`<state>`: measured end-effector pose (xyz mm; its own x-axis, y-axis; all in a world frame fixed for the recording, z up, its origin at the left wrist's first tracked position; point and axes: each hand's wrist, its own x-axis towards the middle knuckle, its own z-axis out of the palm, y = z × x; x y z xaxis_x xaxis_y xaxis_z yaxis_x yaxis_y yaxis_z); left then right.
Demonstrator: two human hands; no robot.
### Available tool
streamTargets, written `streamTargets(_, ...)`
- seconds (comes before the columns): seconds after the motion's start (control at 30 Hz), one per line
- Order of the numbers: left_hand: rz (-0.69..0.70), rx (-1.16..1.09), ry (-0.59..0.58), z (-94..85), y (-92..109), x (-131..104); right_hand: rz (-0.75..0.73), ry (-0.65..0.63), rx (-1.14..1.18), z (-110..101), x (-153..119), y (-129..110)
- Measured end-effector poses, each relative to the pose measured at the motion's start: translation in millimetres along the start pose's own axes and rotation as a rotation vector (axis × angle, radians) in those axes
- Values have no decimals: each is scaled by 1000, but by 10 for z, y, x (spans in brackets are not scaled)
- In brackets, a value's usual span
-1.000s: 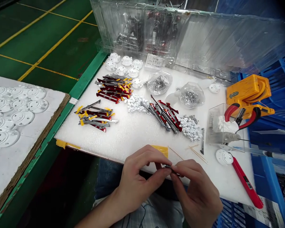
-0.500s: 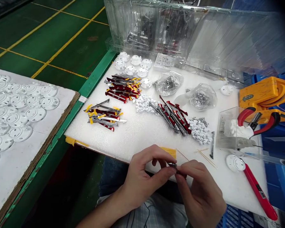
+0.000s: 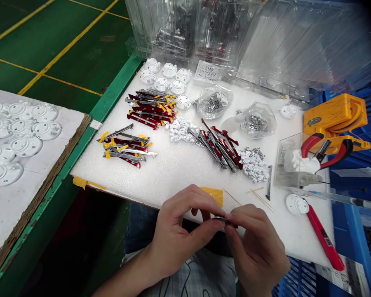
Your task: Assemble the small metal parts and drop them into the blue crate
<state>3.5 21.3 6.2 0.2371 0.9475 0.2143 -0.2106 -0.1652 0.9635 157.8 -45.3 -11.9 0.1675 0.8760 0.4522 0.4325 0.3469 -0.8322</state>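
Observation:
Between the fingertips of both hands is a small dark, shiny slender strip (image 3: 225, 220), much of it hidden by the fingers. My left hand (image 3: 185, 227) pinches one end between thumb and forefinger. The other end is pinched by my right hand (image 3: 256, 243). Beyond the hands lies a pile of red and silver slender strips (image 3: 218, 148), with small white parts (image 3: 256, 167) to its right and more white bits (image 3: 182, 130) to its left. Further left are strips with yellow tape tabs (image 3: 128, 146) and a second taped pile (image 3: 151, 107).
White round parts (image 3: 168, 70) stand at the back left, near clear bags of small metal pieces (image 3: 214, 103). On the right are an orange tape dispenser (image 3: 334, 117), red-handled pliers (image 3: 323, 150) in a clear box, and a red-handled tool (image 3: 324, 239). Wooden sticks (image 3: 261, 198) lie near my right hand.
The view has shifted, so the table contents appear a little further left and higher. Both hands keep their pinch, and the strip now lies flatter with more of its length showing.

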Motion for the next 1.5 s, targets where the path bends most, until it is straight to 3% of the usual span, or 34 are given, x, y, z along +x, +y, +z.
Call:
streamTargets(0.33,33,-29,-49,-10,37,-19,-147,108,-99,-26,-12,8)
streamTargets(0.6,39,135,-73,-60,-25,-36,216,157,363,-38,59,-66)
streamTargets(0.9,44,308,-141,-129,-87,-69,173,174,243,43,118,-116)
streamTargets(1.17,39,318,-179,-170,-96,-75,214,127,299,29,120,-124)
streamTargets(1.27,33,257,-228,-210,-95,-77,322,38,499,28,141,-122)
streamTargets(1.4,-34,139,-171,-223,-57,-39,511,-79,762,49,153,-105)
streamTargets(1.5,-91,59,-232,-191,-11,27,647,-157,947,84,146,-105)
